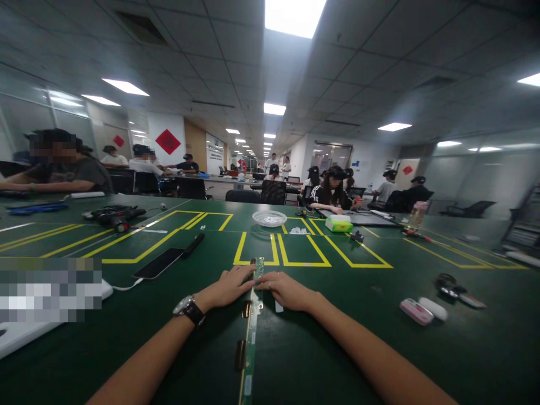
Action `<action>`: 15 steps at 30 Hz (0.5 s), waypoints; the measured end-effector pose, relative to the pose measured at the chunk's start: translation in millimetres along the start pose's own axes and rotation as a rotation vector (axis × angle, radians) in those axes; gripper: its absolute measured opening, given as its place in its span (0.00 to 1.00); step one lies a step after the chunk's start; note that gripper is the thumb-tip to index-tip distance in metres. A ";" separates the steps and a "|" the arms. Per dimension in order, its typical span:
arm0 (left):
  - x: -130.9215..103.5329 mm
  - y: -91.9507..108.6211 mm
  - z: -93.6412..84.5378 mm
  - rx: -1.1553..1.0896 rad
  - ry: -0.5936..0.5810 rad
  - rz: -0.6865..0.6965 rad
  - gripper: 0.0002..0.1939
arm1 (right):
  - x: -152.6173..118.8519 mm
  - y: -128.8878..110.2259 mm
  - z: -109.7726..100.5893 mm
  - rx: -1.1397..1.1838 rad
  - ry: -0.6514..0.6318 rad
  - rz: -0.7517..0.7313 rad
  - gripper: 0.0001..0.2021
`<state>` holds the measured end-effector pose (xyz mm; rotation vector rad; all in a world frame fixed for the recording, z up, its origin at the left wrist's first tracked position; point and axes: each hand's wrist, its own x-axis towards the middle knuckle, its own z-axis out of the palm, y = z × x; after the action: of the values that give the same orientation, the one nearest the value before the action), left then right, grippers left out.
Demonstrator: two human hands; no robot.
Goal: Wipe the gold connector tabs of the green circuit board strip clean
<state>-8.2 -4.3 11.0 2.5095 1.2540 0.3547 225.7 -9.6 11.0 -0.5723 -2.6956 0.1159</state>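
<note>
A long, narrow green circuit strip (250, 360) lies on the green table, running away from me, with dark brownish flat pieces along its left edge. My left hand (230, 286) rests at the strip's far part from the left, fingers together and touching it. From the right, my right hand (289, 289) touches the same part, its fingers bent over the strip close to the left fingertips. What the fingertips pinch, if anything, is too small to tell. Beside the strip, under my right hand, a small white piece (279, 306) lies on the table.
Ahead stands a clear round dish (270, 219), with a green-and-white pack (338, 224) to its right. A black phone (160, 263) with a white cable lies left. Pink case (416, 311) and keys (455, 289) lie right. People sit at tables beyond.
</note>
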 end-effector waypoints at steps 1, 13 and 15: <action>0.2 -0.3 -0.3 0.004 0.030 -0.010 0.26 | -0.6 3.8 -0.2 0.003 -0.023 0.002 0.24; -1.7 7.5 -1.0 0.165 0.060 0.043 0.23 | -94.2 102.0 -34.5 -0.406 0.032 0.909 0.21; -1.9 7.6 -0.2 0.175 0.063 0.051 0.23 | -99.9 106.8 -34.8 -0.408 0.015 0.937 0.22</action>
<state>-3.8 -10.1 14.0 2.7008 1.2976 0.3527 363.4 47.3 -8.4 -1.8918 -2.2047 -0.1979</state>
